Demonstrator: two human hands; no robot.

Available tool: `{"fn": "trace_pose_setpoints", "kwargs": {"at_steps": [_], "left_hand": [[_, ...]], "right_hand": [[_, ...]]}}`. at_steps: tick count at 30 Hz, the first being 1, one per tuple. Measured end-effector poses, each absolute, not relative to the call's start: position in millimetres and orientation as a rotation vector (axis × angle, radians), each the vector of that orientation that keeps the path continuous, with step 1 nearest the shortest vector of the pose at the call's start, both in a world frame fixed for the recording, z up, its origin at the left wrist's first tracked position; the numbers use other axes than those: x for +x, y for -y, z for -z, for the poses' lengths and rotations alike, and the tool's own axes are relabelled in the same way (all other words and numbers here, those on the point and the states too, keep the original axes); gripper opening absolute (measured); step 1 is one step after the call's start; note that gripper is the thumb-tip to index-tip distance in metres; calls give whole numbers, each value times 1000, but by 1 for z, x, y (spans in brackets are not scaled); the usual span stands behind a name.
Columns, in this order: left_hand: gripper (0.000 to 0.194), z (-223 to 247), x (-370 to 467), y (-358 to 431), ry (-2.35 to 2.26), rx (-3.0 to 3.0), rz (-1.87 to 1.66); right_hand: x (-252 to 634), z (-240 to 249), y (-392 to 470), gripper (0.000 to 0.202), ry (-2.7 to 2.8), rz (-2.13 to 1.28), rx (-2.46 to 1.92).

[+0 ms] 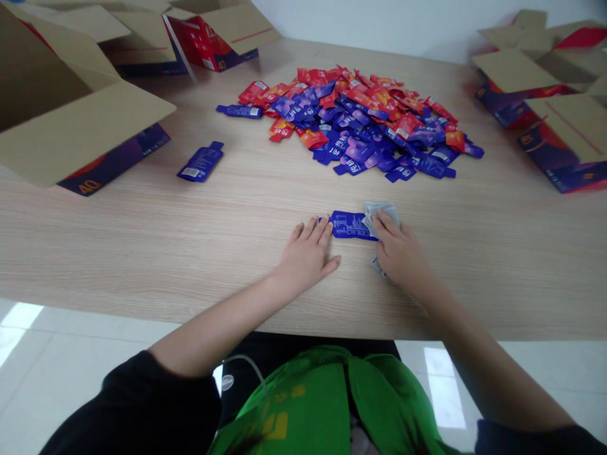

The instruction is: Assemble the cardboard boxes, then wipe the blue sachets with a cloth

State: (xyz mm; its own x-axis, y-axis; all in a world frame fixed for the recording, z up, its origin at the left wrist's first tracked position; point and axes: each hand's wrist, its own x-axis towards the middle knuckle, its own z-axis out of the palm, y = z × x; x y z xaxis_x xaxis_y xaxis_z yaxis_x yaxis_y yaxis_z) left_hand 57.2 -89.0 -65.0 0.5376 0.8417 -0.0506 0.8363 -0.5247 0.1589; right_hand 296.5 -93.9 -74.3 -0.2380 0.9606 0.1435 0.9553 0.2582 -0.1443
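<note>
A blue sachet (349, 225) with white print lies flat on the table in front of me. My left hand (306, 256) rests with fingers stretched out, fingertips on the sachet's left end. My right hand (403, 249) presses a folded grey cloth (379, 212) over the sachet's right end, fingers curled on it. Another bit of the cloth shows below that hand. Beyond my hands is a heap of sachets, blue ones (360, 136) toward the front and red ones (379, 95) behind. A loose blue sachet (202, 163) lies to the left, another (241, 111) at the heap's left edge.
An open carton (114, 158) marked 40 stands at the left, with more open cartons (208, 38) behind it. Several open cartons (564, 139) stand at the right. A white wall (379, 31) borders the table (142, 253) at the back; its front edge is near my body.
</note>
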Motion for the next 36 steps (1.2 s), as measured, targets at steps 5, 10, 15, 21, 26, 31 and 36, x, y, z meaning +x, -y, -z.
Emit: {"fn": "trace_pose_setpoints", "kwargs": {"at_steps": [5,10,15,21,26,31,36], "left_hand": [[75,67,57,89,-1433,2615,-59],[74,66,57,90,-1437,2610,-76],[73,63,58,89,-1421,2609,-31],[76,63,59,89,-1434,2602,-1],[76,64,59,89,-1444,2605,-8],[76,63,59,89,-1443,2597,-4],[75,64,60,90,-1442,2597,-22]], "right_hand": [[284,57,85,57,2200,-100,-1775],[244,52,89,59,2271,-147,-1585],[233,63,96,58,2389,-122,-1645],[268,69,101,56,2275,-47,-1731],[291,74,104,57,2208,-30,-1774],[308,76,101,53,2192,-14,-1840],[304,60,93,50,2017,-67,-1738]]}}
